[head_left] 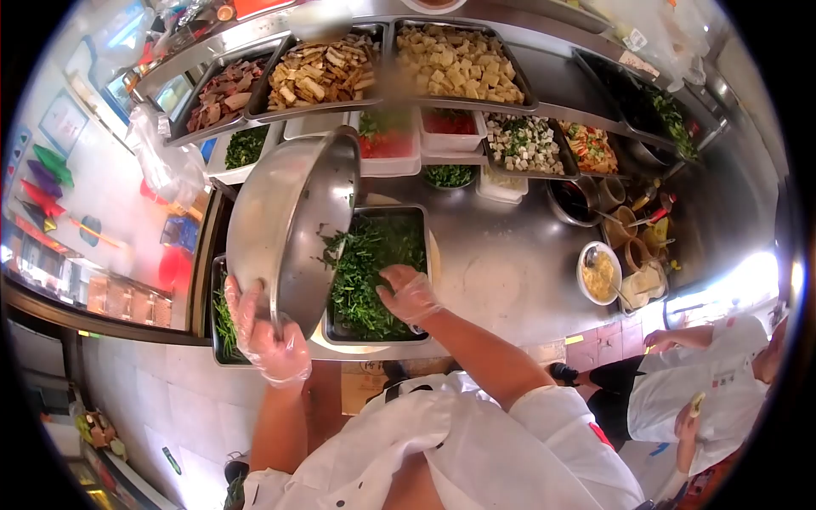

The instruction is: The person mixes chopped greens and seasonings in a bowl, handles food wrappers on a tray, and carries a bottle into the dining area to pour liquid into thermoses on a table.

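Chopped greens fill a dark-rimmed metal tray at the near edge of a stainless-steel tabletop in a cramped kitchen, with some strands at the lip of a large metal bowl tipped on its side above the tray's left part. The person's left hand, in a clear plastic glove, grips the bowl's near rim; the gloved right hand is loosely open over the greens, thumb apart from bent fingers, grasping nothing visible.

The brushed tabletop shows smudges and dull reflections. Across its far side, a raised shelf bears rectangular trays of sliced meat, browned strips and pale, rough-cut cubes. Below it are white plastic tubs with red and green contents and a tray of small white cubes flecked with green. To the right, a round white bowl of yellow, lumpy food holds a spoon, near brown jars.

Pale floor tiles stretch below a window frame at left. A co-worker in a white top is at lower right, well apart from the greens.
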{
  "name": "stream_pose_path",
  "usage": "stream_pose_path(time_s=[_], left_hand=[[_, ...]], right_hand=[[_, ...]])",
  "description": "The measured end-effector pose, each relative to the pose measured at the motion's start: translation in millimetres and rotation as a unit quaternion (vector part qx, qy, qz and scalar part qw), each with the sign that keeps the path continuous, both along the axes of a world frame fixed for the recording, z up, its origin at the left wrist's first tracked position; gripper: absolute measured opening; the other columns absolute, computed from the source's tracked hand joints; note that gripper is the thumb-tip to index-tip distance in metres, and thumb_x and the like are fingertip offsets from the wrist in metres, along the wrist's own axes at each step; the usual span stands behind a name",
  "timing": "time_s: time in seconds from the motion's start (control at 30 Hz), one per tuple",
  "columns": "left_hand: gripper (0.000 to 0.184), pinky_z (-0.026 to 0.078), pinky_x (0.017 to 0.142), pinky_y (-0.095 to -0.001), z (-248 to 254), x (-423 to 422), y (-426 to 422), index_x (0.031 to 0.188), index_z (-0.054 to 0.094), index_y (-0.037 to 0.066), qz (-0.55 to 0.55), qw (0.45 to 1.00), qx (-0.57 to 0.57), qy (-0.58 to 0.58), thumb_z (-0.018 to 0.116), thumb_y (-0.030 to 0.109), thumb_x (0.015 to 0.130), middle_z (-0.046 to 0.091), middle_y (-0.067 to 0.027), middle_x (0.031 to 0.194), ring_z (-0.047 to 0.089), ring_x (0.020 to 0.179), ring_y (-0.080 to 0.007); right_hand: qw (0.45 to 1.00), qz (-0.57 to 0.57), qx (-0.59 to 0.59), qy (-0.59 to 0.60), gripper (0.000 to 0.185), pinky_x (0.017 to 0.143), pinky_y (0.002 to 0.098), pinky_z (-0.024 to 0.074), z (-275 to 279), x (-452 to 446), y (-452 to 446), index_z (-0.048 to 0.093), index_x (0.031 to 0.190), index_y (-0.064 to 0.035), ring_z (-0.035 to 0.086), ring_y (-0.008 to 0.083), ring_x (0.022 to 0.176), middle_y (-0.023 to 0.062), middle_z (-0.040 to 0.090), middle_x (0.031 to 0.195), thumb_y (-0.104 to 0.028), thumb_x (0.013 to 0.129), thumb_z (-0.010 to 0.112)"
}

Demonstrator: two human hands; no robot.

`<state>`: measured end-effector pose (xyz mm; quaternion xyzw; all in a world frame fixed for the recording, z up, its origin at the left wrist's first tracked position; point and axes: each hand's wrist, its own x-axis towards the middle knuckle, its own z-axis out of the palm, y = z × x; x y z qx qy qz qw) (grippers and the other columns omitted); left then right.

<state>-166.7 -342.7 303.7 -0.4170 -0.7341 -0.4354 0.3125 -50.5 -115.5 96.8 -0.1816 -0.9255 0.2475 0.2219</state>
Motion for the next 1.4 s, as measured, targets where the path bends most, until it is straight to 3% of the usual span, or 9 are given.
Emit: stream_pose_path(time_s=[0.27, 0.4, 0.63, 0.9, 1.03, 1.13, 1.23, 1.3, 1.4], left_hand=[[0.016, 0.037, 0.115, -0.0620, 8.9, 3.6, -7.0, 0.079, 0.034, -0.001, -0.006, 0.999, -0.044, 0.017, 0.046, -0.007, 0.071, 0.060, -0.0249, 0.133, 0.043, 0.139, -0.0585], [0.059, 0.035, 0.118, -0.0548, 20.7, -5.0, -11.0, 0.119, 0.065, -0.011, 0.012, 0.994, 0.044, -0.097, 0.043, -0.011, 0.064, 0.060, -0.0223, 0.135, 0.048, 0.139, -0.0506], [0.071, 0.039, 0.118, -0.0408, 37.2, -7.0, 0.9, 0.134, 0.060, -0.008, -0.038, 0.944, 0.151, -0.290, 0.042, -0.018, 0.066, 0.050, -0.0143, 0.150, 0.052, 0.139, -0.0321], [0.062, 0.037, 0.119, -0.0414, 31.9, -3.1, -18.3, 0.132, 0.062, -0.006, -0.083, 0.921, 0.148, -0.352, 0.050, -0.020, 0.073, 0.051, -0.0126, 0.150, 0.046, 0.144, -0.0300], [0.058, 0.037, 0.118, -0.0414, 32.0, -8.8, -20.4, 0.127, 0.066, -0.005, -0.062, 0.947, 0.115, -0.293, 0.052, -0.020, 0.073, 0.051, -0.0132, 0.149, 0.047, 0.143, -0.0303], [0.055, 0.044, 0.110, -0.0364, 30.6, -8.5, -8.8, 0.128, 0.065, -0.004, -0.078, 0.903, 0.202, -0.371, 0.054, -0.018, 0.076, 0.054, -0.0079, 0.144, 0.055, 0.132, -0.0235], [0.058, 0.050, 0.101, -0.0339, 40.1, -8.7, -2.4, 0.134, 0.061, 0.001, -0.080, 0.871, 0.222, -0.431, 0.058, -0.016, 0.078, 0.060, -0.0054, 0.134, 0.061, 0.116, -0.0178], [0.064, 0.050, 0.101, -0.0345, 43.5, 3.3, 13.4, 0.139, 0.057, 0.004, -0.113, 0.839, 0.264, -0.462, 0.054, -0.015, 0.077, 0.061, -0.0055, 0.130, 0.061, 0.116, -0.0185], [0.070, 0.049, 0.103, -0.0358, 45.8, 5.7, 20.7, 0.142, 0.055, 0.006, -0.122, 0.825, 0.283, -0.474, 0.049, -0.014, 0.075, 0.063, -0.0064, 0.127, 0.061, 0.115, -0.0199]], right_hand=[[0.995, 0.045, -0.048, 0.078, 0.016, 0.084, 0.0443, 0.0575, 15.7, -5.9, 15.6, 0.071, 0.094, -0.0056, 0.069, 0.0345, 0.091, 0.0122, 0.073, 0.098, -0.021, 0.090, 0.069], [0.970, 0.192, -0.037, 0.141, 0.011, 0.080, 0.0427, 0.0583, 121.7, -30.2, 28.2, 0.070, 0.091, -0.0032, 0.068, 0.0347, 0.088, 0.0132, 0.070, 0.091, -0.013, 0.086, 0.071], [0.766, 0.584, 0.190, 0.189, 0.015, 0.084, 0.0394, 0.0568, 268.5, -134.2, -21.1, 0.067, 0.088, -0.0038, 0.067, 0.0290, 0.100, 0.0128, 0.068, 0.099, -0.019, 0.087, 0.068], [0.933, 0.354, 0.050, 0.049, 0.034, 0.097, 0.0457, 0.0542, 238.3, -168.7, 96.8, 0.067, 0.131, -0.0163, 0.065, 0.0320, 0.112, 0.0139, 0.071, 0.107, -0.030, 0.102, 0.055], [0.983, 0.139, -0.062, 0.103, 0.037, 0.096, 0.0454, 0.0524, 68.9, -130.1, 79.3, 0.068, 0.124, -0.0121, 0.066, 0.0363, 0.109, 0.0176, 0.070, 0.113, -0.039, 0.104, 0.052], [0.960, 0.256, -0.111, -0.028, 0.036, 0.093, 0.0486, 0.0518, 102.2, -101.8, 33.7, 0.069, 0.116, -0.0089, 0.066, 0.0408, 0.100, 0.0207, 0.069, 0.111, -0.038, 0.105, 0.051], [0.948, 0.217, -0.221, 0.076, 0.038, 0.093, 0.0474, 0.0521, 210.5, -119.1, 12.9, 0.068, 0.103, -0.0028, 0.063, 0.0407, 0.112, 0.0219, 0.066, 0.116, -0.038, 0.100, 0.056], [0.937, 0.222, -0.030, 0.269, 0.030, 0.090, 0.0476, 0.0546, 248.6, -159.5, 17.8, 0.068, 0.097, -0.0037, 0.065, 0.0398, 0.099, 0.0188, 0.067, 0.104, -0.033, 0.096, 0.060], [0.879, 0.360, 0.205, 0.237, 0.025, 0.089, 0.0481, 0.0556, 267.0, -182.9, 13.1, 0.067, 0.096, -0.0042, 0.066, 0.0375, 0.089, 0.0154, 0.066, 0.102, -0.028, 0.094, 0.061]])
